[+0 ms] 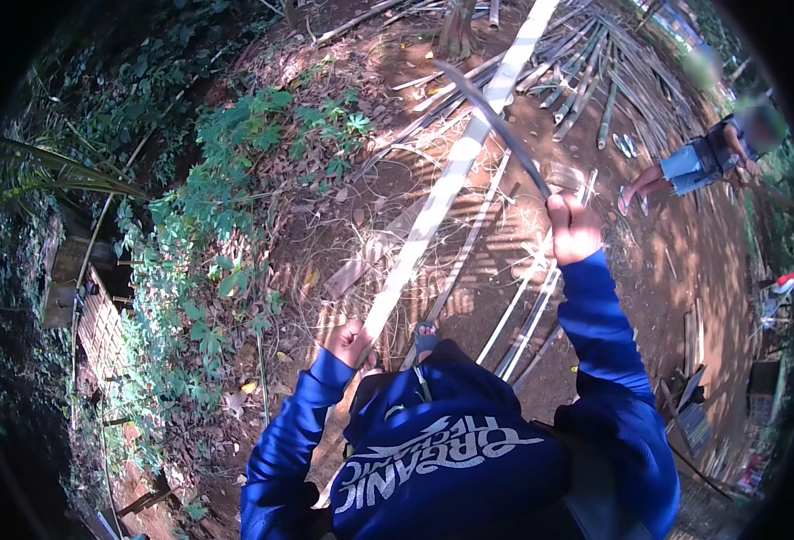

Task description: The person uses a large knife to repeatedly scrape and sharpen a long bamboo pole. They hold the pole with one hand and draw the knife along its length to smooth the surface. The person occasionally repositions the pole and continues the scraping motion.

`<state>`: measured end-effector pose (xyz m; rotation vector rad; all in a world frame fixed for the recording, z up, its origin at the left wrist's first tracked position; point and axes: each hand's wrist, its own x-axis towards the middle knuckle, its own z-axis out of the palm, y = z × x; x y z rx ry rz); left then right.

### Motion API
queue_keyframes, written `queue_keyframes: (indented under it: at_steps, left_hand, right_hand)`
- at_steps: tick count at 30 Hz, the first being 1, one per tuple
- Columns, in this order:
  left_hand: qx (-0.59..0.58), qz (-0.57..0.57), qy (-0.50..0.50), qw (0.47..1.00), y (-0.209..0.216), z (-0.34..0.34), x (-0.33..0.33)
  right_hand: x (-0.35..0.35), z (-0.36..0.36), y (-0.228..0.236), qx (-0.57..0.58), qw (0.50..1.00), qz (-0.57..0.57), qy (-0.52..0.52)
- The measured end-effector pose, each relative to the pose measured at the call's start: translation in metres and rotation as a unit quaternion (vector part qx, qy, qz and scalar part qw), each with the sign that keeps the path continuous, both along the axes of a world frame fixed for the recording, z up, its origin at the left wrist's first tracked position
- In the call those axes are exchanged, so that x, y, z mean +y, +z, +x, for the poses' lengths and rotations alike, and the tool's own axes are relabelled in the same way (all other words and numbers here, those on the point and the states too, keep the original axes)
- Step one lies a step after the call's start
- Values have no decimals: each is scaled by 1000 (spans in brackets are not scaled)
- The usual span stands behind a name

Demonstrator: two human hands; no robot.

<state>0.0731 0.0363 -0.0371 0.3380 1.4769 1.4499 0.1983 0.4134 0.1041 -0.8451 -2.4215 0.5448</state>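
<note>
Sun-dappled earth (663, 297) spreads beside green undergrowth (212, 171); bamboo poles (608, 99) fan out ahead. A long pale strip (442, 191) slants away from you, a dark curved blade (507, 137) crossing it in view. Your left hand (348, 342) curls round the strip's near end; your right hand (576, 230) clenches the blade's base.

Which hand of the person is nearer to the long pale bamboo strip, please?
The left hand: it grips the bamboo strip. The right hand is apart, to the strip's right, holding a long curved knife.
</note>
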Motion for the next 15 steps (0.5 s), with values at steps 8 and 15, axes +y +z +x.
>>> queue_keyframes:
  at_steps: [8, 15]
  left_hand:
    - [13, 34, 8, 999, 59, -32, 68]
    - [68, 21, -24, 997, 86, -24, 56]
  right_hand:
    - [-104, -24, -7, -101, 952, 182, 226]
    - [-39, -31, 9, -69, 913, 363, 173]
